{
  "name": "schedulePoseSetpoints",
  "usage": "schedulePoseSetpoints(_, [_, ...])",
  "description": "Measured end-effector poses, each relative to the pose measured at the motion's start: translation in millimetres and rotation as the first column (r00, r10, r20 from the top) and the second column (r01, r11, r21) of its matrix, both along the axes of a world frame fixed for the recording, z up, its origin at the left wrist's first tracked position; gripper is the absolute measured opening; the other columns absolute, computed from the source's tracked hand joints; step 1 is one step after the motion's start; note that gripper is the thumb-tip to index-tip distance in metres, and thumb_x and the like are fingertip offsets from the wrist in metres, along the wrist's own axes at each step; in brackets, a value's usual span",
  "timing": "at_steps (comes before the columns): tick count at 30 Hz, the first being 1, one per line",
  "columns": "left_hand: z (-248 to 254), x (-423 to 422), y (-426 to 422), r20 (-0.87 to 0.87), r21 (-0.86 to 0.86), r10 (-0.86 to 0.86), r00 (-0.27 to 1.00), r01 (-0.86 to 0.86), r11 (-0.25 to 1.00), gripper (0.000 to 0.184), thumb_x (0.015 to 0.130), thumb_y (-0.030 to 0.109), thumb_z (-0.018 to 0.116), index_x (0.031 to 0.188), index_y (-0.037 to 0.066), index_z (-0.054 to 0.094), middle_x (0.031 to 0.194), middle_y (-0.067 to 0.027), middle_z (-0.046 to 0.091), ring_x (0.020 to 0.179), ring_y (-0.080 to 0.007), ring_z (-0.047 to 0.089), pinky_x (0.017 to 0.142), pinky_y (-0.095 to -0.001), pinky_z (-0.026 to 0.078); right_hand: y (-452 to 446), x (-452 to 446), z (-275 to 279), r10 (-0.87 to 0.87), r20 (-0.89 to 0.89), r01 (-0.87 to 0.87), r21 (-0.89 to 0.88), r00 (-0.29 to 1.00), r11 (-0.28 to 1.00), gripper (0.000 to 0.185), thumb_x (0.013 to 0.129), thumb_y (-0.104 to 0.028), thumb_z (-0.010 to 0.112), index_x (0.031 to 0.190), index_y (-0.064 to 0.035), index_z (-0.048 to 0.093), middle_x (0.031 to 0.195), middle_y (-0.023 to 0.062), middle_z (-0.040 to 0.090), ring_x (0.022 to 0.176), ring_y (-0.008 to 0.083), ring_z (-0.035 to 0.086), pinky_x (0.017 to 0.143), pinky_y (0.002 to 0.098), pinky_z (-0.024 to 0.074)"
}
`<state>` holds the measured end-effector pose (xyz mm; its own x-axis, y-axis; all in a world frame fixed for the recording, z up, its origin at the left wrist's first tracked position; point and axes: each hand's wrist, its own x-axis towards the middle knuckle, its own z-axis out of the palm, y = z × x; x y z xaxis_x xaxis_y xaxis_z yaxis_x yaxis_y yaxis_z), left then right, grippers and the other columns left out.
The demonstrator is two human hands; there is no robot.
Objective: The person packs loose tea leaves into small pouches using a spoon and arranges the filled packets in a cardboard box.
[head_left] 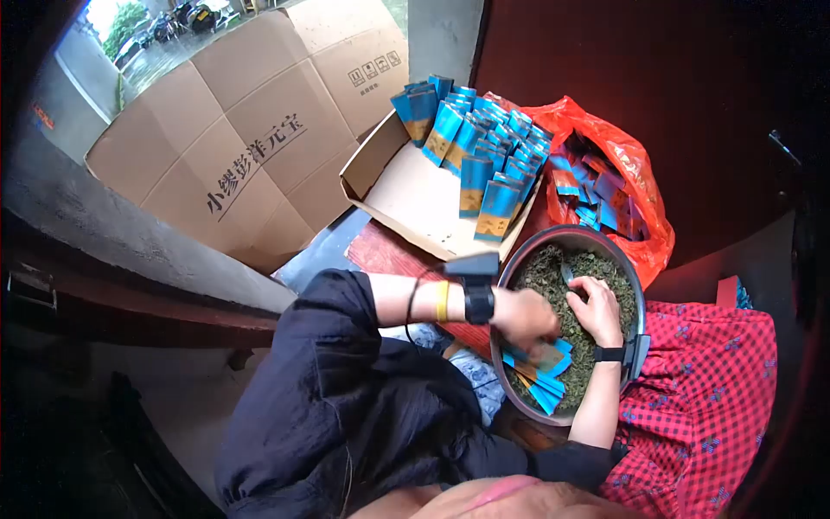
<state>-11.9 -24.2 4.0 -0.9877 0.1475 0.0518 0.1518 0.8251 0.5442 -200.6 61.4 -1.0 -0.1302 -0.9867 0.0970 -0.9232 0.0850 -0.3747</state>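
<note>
A round metal basin (641, 303) holds dried, crumbled green leaves (596, 264). My left hand (529, 318), with a yellow band and a dark strap at the wrist, is blurred by motion over the basin's left side. Just below it, several flat blue-and-gold packets (545, 381) lie fanned out on the leaves; whether it grips one is hidden. My right hand (598, 310) rests among the leaves with its thumb and fingers curled. A small grey-blue piece (566, 272) shows by its fingertips, too small to name.
A shallow cardboard box (406, 203) beyond the basin holds many upright blue-and-gold packets (497, 208). Right of it stands a red plastic bag (644, 173) with more packets. A red checked cloth (700, 389) lies right of the basin. A large cardboard sheet (251, 138) leans at left.
</note>
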Motion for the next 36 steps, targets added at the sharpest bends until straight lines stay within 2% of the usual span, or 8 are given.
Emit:
schedulePoseSetpoints(3, [-19.2,-6.7,13.7,-0.174,-0.116,-0.001,0.985,-0.019,0.993,0.037,0.073,0.032,0.07,0.095,0.003,0.061,0.083,-0.0156,0.067,0.079,-0.0344,0.065,0.073,-0.0445,0.052,2.1,-1.9,-1.1,0.001,-0.049,-0.001,0.0,0.999,1.0,0.021,0.075,-0.015,0.066,0.093,-0.0065,0.062,0.087,0.0123,0.064,0.086,0.0308,0.06,0.077,0.0411,0.0484])
schedulePoseSetpoints(7, [-10.1,-3.6,13.7,0.1,-0.163,0.018,0.995,-0.001,0.987,0.027,0.077,0.026,0.064,0.091,0.004,0.061,0.082,-0.0158,0.066,0.078,-0.0355,0.065,0.071,-0.0448,0.052,2.1,2.2,4.0,-0.046,-0.049,0.045,-0.016,0.998,0.999,0.02,0.074,-0.014,0.065,0.092,-0.0062,0.06,0.084,0.0122,0.064,0.086,0.031,0.061,0.077,0.0418,0.0482])
schedulePoseSetpoints(14, [-6.6,-13.9,-15.9,-0.037,0.296,0.206,0.978,-0.186,0.937,0.02,0.084,0.022,0.054,0.086,0.004,0.064,0.084,-0.0207,0.065,0.08,-0.0382,0.063,0.071,-0.0459,0.049,3.8,-3.8,-4.8,-0.021,-0.206,0.005,-0.077,0.978,0.997,0.014,0.073,-0.011,0.063,0.087,-0.0071,0.059,0.076,0.0097,0.062,0.08,0.0299,0.061,0.072,0.0397,0.0467])
schedulePoseSetpoints(19, [-16.7,-19.1,-27.4,-0.067,0.444,0.256,0.964,-0.201,0.873,0.02,0.089,0.018,0.054,0.093,0.002,0.066,0.084,-0.0163,0.068,0.077,-0.0271,0.067,0.072,-0.0365,0.052,1.1,-6.4,0.1,0.035,0.084,-0.032,-0.041,0.996,0.999,0.01,0.072,-0.012,0.065,0.079,-0.0066,0.062,0.084,0.0102,0.061,0.085,0.0301,0.058,0.077,0.0414,0.0455])
schedulePoseSetpoints(21, [-23.1,-18.1,-25.5,0.109,0.692,0.199,0.974,-0.218,0.688,0.018,0.088,0.016,0.056,0.091,0.003,0.067,0.081,-0.0119,0.069,0.076,-0.0206,0.067,0.071,-0.0324,0.052,-0.1,-8.1,2.9,0.047,0.115,-0.041,-0.053,0.992,0.998,0.012,0.073,-0.011,0.065,0.082,-0.0044,0.061,0.084,0.0117,0.061,0.086,0.0308,0.058,0.078,0.04,0.0462])
schedulePoseSetpoints(26, [-10.8,-7.0,-18.7,0.104,0.357,0.17,0.98,-0.197,0.913,0.019,0.078,0.021,0.064,0.09,0.008,0.069,0.083,-0.0112,0.069,0.08,-0.0283,0.066,0.073,-0.0386,0.051,-5.5,-9.8,4.4,0.013,0.236,-0.003,-0.041,0.972,0.999,0.013,0.077,-0.011,0.064,0.085,-0.0019,0.059,0.081,0.0135,0.063,0.079,0.0286,0.062,0.072,0.0374,0.0488])
schedulePoseSetpoints(31, [-15.7,-8.1,-22.3,0.14,0.329,0.126,0.982,-0.166,0.929,0.019,0.08,0.02,0.058,0.091,0.008,0.066,0.084,-0.0139,0.068,0.079,-0.0324,0.065,0.072,-0.0408,0.05,-7.6,-2.8,10.2,-0.094,0.293,0.07,0.09,0.951,0.993,0.015,0.08,-0.013,0.063,0.088,-0.0008,0.059,0.079,0.0149,0.065,0.072,0.0293,0.065,0.066,0.0372,0.05])
schedulePoseSetpoints(36, [-33.6,-11.9,-24.9,-0.226,0.495,0.52,0.824,-0.362,0.79,0.011,0.085,0.01,0.053,0.09,0.002,0.059,0.083,-0.0188,0.061,0.077,-0.0347,0.061,0.068,-0.0415,0.049,-5.0,-8.5,4.9,0.009,0.267,0.028,-0.136,0.964,0.99,0.022,0.091,-0.021,0.053,0.095,-0.0013,0.062,0.087,0.0192,0.064,0.084,0.035,0.064,0.072,0.0394,0.049])
